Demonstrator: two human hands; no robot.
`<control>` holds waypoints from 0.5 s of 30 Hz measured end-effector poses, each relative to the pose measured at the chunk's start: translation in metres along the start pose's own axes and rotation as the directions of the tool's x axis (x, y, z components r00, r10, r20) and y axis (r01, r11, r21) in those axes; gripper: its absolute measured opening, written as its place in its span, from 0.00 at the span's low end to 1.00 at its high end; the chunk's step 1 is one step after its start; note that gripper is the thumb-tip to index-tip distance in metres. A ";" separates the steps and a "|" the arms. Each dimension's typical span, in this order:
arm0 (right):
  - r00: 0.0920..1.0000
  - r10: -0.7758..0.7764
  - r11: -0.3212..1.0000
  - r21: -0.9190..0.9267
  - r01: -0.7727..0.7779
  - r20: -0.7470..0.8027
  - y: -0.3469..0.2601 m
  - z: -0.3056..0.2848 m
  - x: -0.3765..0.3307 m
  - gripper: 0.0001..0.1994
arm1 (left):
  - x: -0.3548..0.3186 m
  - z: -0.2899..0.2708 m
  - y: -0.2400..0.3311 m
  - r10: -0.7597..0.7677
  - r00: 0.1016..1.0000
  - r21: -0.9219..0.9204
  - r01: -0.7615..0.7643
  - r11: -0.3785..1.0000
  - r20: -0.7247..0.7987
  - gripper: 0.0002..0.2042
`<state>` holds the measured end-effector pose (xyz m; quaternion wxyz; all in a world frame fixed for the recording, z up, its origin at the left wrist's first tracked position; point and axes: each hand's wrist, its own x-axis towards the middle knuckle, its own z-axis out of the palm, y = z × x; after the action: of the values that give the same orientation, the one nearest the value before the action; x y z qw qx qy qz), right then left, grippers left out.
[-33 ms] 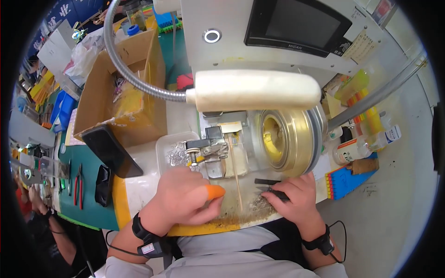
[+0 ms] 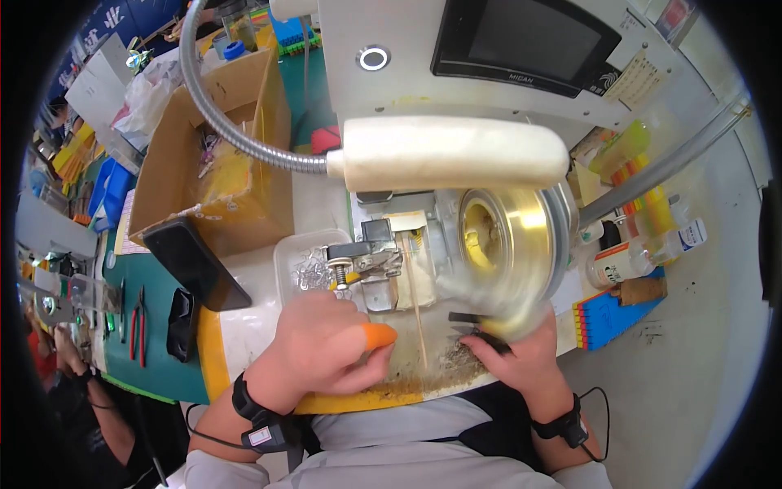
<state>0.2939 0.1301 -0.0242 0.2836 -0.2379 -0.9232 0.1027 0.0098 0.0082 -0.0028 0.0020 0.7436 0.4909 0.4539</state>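
Observation:
My left hand (image 2: 326,342) is closed in front of a small metal clamp fixture (image 2: 379,261). An orange finger cover (image 2: 378,337) sits on one finger, and whatever the fingers pinch is hidden. My right hand (image 2: 525,354) grips a dark tool with two narrow arms (image 2: 487,338), too small to name, below the gold-coloured round wheel housing (image 2: 533,236). A pale, see-through blur lies over that hand's fingertips. Between the hands a thin wooden stick (image 2: 419,326) rests across a pale pad (image 2: 414,277). Left of the fixture, a clear tray (image 2: 283,273) holds many small metal pieces.
A white lamp (image 2: 452,153) on a bendy metal neck hangs over the fixture. At left stand a cardboard box (image 2: 273,138) and a leaning phone (image 2: 191,265); red-handled pliers (image 2: 138,334) lie beyond. Bottles (image 2: 615,265) and a blue pad (image 2: 623,316) are at right. Another person's arm (image 2: 102,407) shows far left.
A pale blur now spreads from the wheel housing's lower part over my right fingers. Both hands stay in nearly the same place.

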 end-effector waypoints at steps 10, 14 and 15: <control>1.000 0.009 1.000 -0.014 -0.009 -0.016 -0.001 0.001 0.000 0.13 | 0.000 -0.001 0.001 0.015 1.000 0.000 -0.015 1.000 0.008 0.11; 1.000 0.008 1.000 0.016 -0.008 -0.024 0.001 0.003 -0.002 0.14 | 0.000 0.000 0.000 0.024 1.000 -0.005 -0.024 1.000 0.011 0.11; 1.000 0.002 0.999 0.036 -0.001 -0.029 0.001 0.003 -0.002 0.14 | 0.000 -0.001 0.000 0.027 0.999 -0.004 -0.027 1.000 0.016 0.12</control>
<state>0.2941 0.1297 -0.0285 0.3015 -0.2347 -0.9168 0.1162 0.0098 0.0081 -0.0020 0.0013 0.7539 0.4797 0.4490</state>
